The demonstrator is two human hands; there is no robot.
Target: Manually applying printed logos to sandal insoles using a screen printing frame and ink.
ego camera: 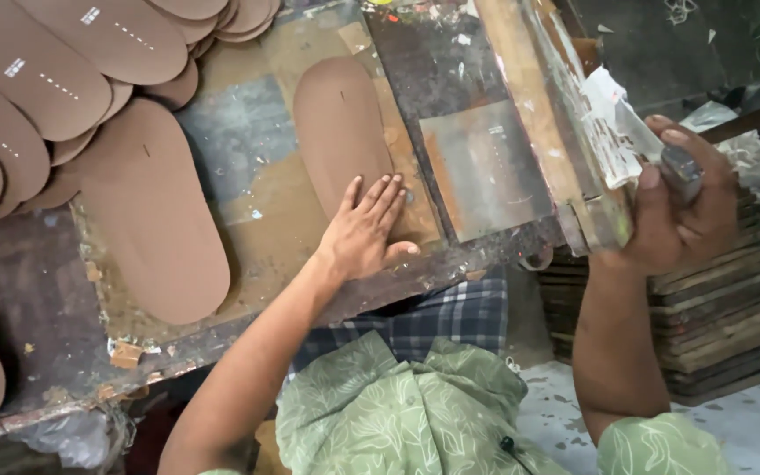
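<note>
Nearest my camera, a green leaf-print shirt (398,405) fills the foreground. Beyond it, the left hand (362,230) lies flat, fingers spread, pressing the near end of a brown sole (338,132) onto the stained workbench (248,202). The right hand (683,207) is clenched around the edge of a tilted wooden frame (565,123). I judge the frame could slip and drop onto the fingers, or the sole could shift under uneven pressure. More soles (54,70) are piled to the left; stacked boards (723,317) stand on a speckled floor (749,422).
</note>
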